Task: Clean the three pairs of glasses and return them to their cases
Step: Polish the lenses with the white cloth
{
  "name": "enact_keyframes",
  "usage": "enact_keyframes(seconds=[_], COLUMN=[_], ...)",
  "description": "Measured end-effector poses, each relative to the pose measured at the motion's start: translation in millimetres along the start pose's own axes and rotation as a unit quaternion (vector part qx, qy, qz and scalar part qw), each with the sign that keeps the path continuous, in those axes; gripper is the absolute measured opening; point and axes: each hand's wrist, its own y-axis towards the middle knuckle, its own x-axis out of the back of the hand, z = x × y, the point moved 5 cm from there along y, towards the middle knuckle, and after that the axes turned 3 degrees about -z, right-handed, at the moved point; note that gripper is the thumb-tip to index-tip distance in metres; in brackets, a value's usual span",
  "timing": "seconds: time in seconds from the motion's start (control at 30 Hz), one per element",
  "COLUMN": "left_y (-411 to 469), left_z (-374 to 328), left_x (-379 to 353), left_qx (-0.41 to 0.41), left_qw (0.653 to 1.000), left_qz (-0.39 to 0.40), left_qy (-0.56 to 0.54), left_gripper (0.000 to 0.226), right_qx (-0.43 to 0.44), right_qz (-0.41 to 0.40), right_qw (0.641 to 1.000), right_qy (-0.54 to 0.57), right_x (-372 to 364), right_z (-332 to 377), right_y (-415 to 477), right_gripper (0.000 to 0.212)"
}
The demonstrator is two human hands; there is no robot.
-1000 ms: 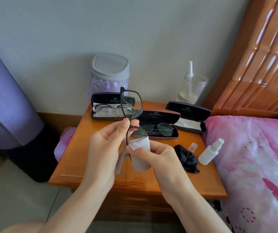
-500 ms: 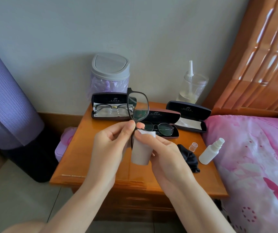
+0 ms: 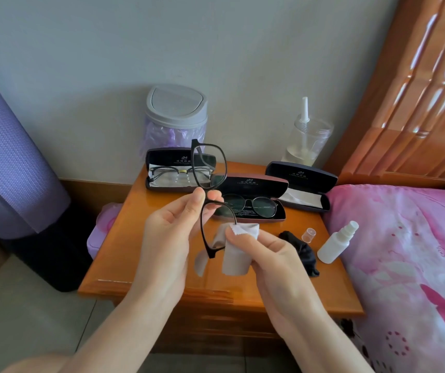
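Observation:
My left hand (image 3: 172, 232) pinches black-framed glasses (image 3: 209, 168) at the bridge, holding them upright on end above the wooden nightstand (image 3: 140, 251). My right hand (image 3: 267, 254) pinches a pale cleaning cloth (image 3: 238, 251) around the lower lens. Three open cases stand at the back: the left case (image 3: 167, 157) holds a thin-framed pair, the middle case (image 3: 256, 184) holds round dark glasses (image 3: 251, 205), and the right case (image 3: 300, 184) holds only a white cloth.
A white spray bottle (image 3: 335, 244), its clear cap (image 3: 308, 235) and a black cloth (image 3: 300, 247) lie at the nightstand's right side. A grey-lidded bin (image 3: 175, 109) and a clear jar (image 3: 306, 141) stand by the wall. A pink bed (image 3: 404, 251) adjoins on the right.
The cloth has slid up and back down over the lower lens under my right hand. The glasses tilted slightly in my left hand's pinch.

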Motion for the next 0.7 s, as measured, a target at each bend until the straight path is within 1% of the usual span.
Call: enact_keyframes(seconds=[0.1, 0.2, 0.37, 0.47, 0.6, 0.7], left_y=[0, 0, -5, -7, -5, -3], left_z=[0, 2, 4, 4, 3, 1], left_x=[0, -1, -5, -8, -5, -3], left_qx=[0.001, 0.012, 0.021, 0.015, 0.003, -0.003], left_qw=[1.0, 1.0, 0.998, 0.997, 0.997, 0.998], left_qz=[-0.002, -0.002, 0.026, 0.031, 0.021, 0.01], left_qy=[-0.009, 0.008, 0.053, 0.066, 0.078, 0.061], left_gripper=[0.021, 0.021, 0.026, 0.026, 0.027, 0.025], right_qx=[-0.005, -0.009, 0.011, 0.018, 0.015, 0.016], right_qz=[0.026, 0.044, 0.034, 0.02, 0.015, 0.022], right_qw=[1.0, 0.999, 0.999, 0.999, 0.999, 1.0], right_qy=[-0.007, 0.004, 0.028, 0.046, 0.05, 0.011], right_x=[-6, -13, -16, -15, -19, -19], right_z=[-3, -4, 7, 15, 14, 8], right_y=[-5, -6, 1, 8, 9, 4], right_gripper=[0.031, 0.029, 0.034, 0.037, 0.031, 0.024])
